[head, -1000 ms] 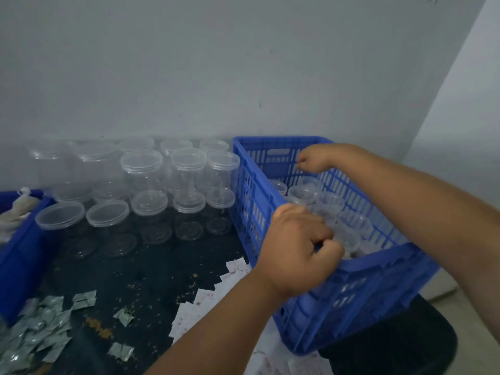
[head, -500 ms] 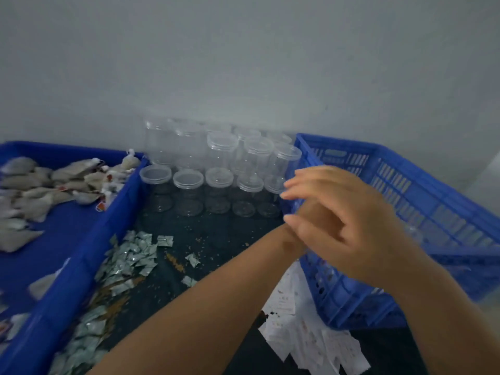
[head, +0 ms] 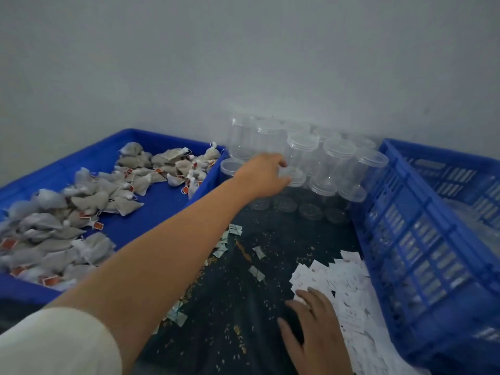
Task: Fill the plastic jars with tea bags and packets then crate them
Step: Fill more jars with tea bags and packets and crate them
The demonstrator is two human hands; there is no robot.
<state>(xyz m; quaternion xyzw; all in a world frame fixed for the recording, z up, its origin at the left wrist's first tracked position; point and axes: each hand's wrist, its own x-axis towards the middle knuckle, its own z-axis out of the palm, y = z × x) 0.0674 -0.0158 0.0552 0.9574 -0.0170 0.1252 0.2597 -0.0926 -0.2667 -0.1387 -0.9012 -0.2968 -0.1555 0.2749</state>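
One squat clear plastic jar in the front row of the stock is what the coming move turns on. It stands upright and lidded, long axis vertical, at the right-hand edge of the left hand. That hand is stretched out over the row, with its fingers curled onto the far side of the lid and the thumb onto the near side. They look pinched on the lid's left rim, though how firm the hold is cannot be told. Just beyond and to the right of those fingers stand the other clear lidded jars, the taller ones behind and all packed close, so a straight lift looks safer than a sideways drag. Left of the fingers, just beside the row, is the solid blue plastic tray holding grey tea bags with red tags. Nearer the person than the fingers, small pale green sachets and loose grains lie on the dark surface. Well to the right of the fingers stands the slatted blue plastic crate, where filled jars belong. The right hand is well apart from the jar, fingers straight and spread, resting flat on the heap of white paper packets beside the crate. The left hand is much the nearer, so the pick falls to it.
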